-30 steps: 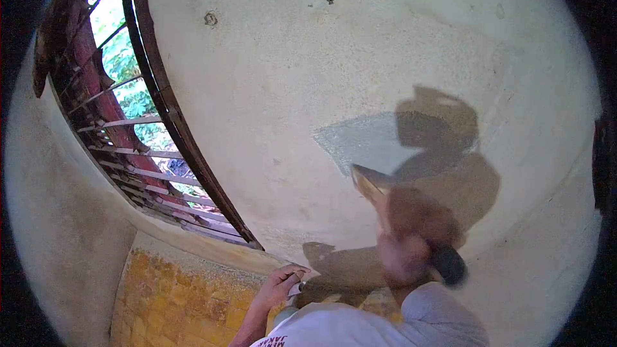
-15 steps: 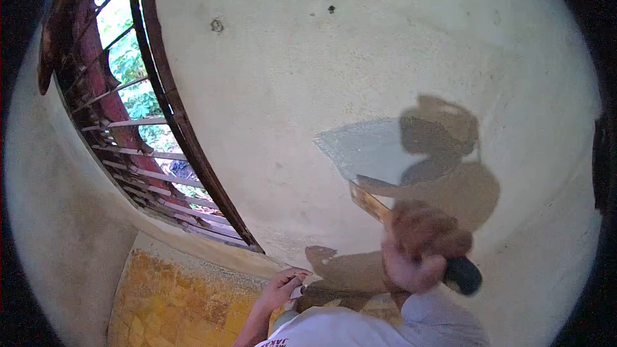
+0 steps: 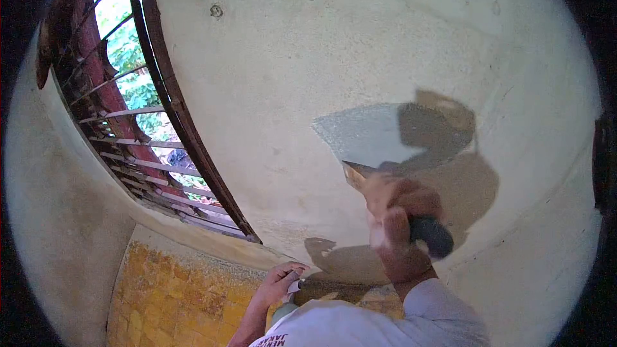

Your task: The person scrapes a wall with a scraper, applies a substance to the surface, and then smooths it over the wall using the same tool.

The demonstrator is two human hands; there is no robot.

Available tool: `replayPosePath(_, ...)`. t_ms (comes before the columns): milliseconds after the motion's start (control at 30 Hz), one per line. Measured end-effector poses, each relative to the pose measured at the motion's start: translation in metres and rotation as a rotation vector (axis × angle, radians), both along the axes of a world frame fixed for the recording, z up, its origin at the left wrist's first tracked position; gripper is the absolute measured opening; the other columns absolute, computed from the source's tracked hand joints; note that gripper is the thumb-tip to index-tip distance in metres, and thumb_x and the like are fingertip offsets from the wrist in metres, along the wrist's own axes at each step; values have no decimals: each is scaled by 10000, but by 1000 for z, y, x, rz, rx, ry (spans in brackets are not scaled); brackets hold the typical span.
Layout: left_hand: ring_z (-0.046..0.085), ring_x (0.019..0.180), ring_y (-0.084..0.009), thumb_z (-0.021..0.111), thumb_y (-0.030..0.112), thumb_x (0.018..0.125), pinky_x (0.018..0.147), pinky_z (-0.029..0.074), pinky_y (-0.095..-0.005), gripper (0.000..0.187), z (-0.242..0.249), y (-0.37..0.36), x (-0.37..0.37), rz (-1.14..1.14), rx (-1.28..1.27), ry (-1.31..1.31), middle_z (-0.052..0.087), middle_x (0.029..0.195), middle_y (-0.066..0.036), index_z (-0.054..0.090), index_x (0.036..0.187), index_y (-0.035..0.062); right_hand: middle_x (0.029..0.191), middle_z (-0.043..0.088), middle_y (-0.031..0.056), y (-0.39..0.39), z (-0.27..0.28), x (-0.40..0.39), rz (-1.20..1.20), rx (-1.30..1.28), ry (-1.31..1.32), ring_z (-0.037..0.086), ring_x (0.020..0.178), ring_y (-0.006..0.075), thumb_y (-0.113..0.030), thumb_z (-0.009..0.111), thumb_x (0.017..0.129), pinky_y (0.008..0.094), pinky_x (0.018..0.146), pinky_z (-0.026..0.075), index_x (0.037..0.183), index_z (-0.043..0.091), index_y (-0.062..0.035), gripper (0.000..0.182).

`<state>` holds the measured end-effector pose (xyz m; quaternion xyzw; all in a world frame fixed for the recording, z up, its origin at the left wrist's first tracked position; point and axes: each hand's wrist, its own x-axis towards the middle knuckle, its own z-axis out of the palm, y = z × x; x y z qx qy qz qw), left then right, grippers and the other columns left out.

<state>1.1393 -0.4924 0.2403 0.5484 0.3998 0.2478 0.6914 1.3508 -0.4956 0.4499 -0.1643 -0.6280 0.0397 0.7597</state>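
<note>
My right hand (image 3: 400, 205), slightly blurred, is closed around the dark handle (image 3: 432, 236) of a putty knife. The wide blade (image 3: 354, 177) reaches up-left to the wall, its edge at the lower border of a smooth, light grey patch (image 3: 369, 132). My hand and head cast shadows across that patch. Low in the view, my left hand (image 3: 280, 281) is closed on a small whitish-grey piece (image 3: 295, 285), whose kind I cannot make out. Just below it, a greenish rounded thing (image 3: 283, 312) is partly hidden by my shirt.
The off-white wall (image 3: 257, 77) has two small dark marks near the top. On the left stands a dark-framed window (image 3: 193, 148) with slats and plants outside. Yellow tiles (image 3: 173, 289) cover the floor below, beside another wall (image 3: 58, 218).
My right hand and the putty knife have moved up and to the left along the wall. My left hand stays near the same place, still holding the small piece.
</note>
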Motion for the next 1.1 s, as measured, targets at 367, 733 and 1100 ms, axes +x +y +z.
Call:
replayPosePath(367, 485, 741, -70, 512, 196, 889, 637, 407, -219, 212, 4, -9, 1, 26, 33, 34, 564, 822, 4, 603, 1003, 42, 583, 493, 45, -23, -6, 24, -622, -314, -603, 494, 508, 156, -182, 587, 821, 308, 461, 433, 776, 454, -57, 188)
replayPosePath(733, 444, 509, -40, 500, 185, 886, 414, 342, -198, 207, -4, -15, 0, 29, 77, 15, 533, 702, 19, 602, 1004, 49, 592, 511, 50, -18, -25, 13, 79, -65, 17, 500, 508, 173, -49, 618, 757, 340, 518, 452, 752, 464, -64, 155)
replayPosePath(1100, 439, 486, -39, 499, 170, 882, 408, 329, -188, 203, -12, -16, 6, -31, 67, 18, 523, 662, 34, 606, 1014, 59, 642, 464, 16, -29, -17, 27, 146, 57, -147, 477, 609, 150, -232, 593, 805, 351, 658, 447, 793, 389, -129, 229)
